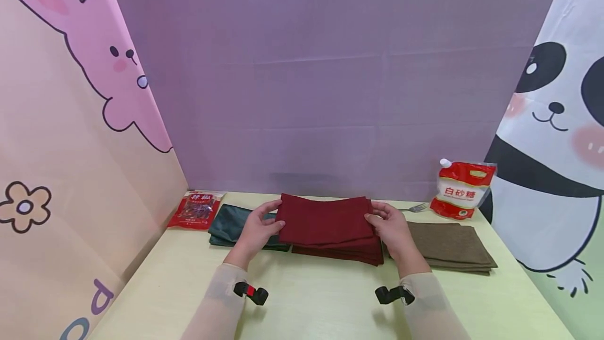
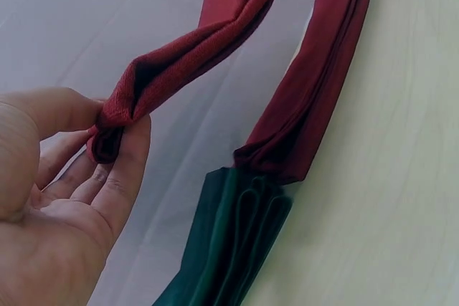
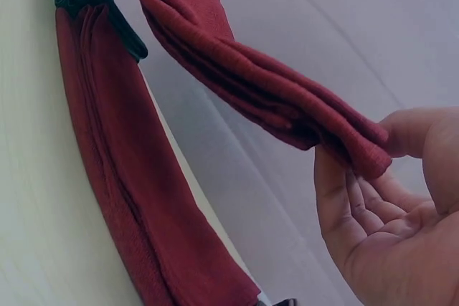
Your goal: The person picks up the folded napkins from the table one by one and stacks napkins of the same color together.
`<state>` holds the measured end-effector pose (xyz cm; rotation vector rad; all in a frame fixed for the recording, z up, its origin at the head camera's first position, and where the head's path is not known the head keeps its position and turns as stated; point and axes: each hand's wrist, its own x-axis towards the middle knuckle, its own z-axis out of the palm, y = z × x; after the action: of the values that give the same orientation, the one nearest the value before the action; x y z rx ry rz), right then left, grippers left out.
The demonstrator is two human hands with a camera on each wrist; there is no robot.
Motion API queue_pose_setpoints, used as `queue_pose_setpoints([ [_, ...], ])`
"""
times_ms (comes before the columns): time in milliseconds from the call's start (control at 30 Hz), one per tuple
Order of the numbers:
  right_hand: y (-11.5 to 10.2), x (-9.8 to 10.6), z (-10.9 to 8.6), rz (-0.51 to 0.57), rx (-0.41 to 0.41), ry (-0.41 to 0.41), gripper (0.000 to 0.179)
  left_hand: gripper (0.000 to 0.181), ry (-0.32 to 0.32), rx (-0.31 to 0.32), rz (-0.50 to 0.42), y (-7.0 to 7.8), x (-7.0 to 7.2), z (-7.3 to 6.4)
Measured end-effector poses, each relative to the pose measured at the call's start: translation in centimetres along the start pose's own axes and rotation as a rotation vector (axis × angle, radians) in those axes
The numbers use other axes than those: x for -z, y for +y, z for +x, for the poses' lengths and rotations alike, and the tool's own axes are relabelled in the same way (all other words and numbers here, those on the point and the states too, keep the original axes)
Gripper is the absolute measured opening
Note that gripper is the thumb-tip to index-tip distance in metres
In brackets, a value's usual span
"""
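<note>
My left hand (image 1: 258, 226) and right hand (image 1: 392, 229) hold a folded dark red cloth (image 1: 325, 219) between them, each pinching one end between thumb and fingers. In the wrist views this cloth hangs raised, with a gap below it. Under it on the table lies another folded red cloth (image 1: 342, 256), partly hidden by the held one in the head view. A folded dark green cloth (image 1: 230, 223) lies by my left hand, its end meeting the lower red cloth in the left wrist view. Beside my right hand is a folded brown cloth (image 1: 448, 243).
At the back left lies a red packet (image 1: 195, 210). A red and white spouted pouch (image 1: 462, 190) stands at the back right, with a fork (image 1: 417, 208) beside it. A purple backdrop (image 1: 321, 93) rises behind the pale table (image 1: 321, 298).
</note>
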<state>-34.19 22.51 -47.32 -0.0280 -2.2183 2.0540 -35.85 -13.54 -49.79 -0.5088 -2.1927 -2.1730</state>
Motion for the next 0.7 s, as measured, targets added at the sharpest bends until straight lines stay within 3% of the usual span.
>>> queue_pose_setpoints([
  [300,0.6,0.4,0.1,-0.035,0.001,-0.022,0.057,0.059,0.012,0.004,-0.054,-1.3,-1.2,0.6],
  [700,1.0,1.1,0.2,-0.098,0.032,-0.008,0.057,0.051,0.083,-0.001,-0.06,-2.4,-2.5,0.7],
])
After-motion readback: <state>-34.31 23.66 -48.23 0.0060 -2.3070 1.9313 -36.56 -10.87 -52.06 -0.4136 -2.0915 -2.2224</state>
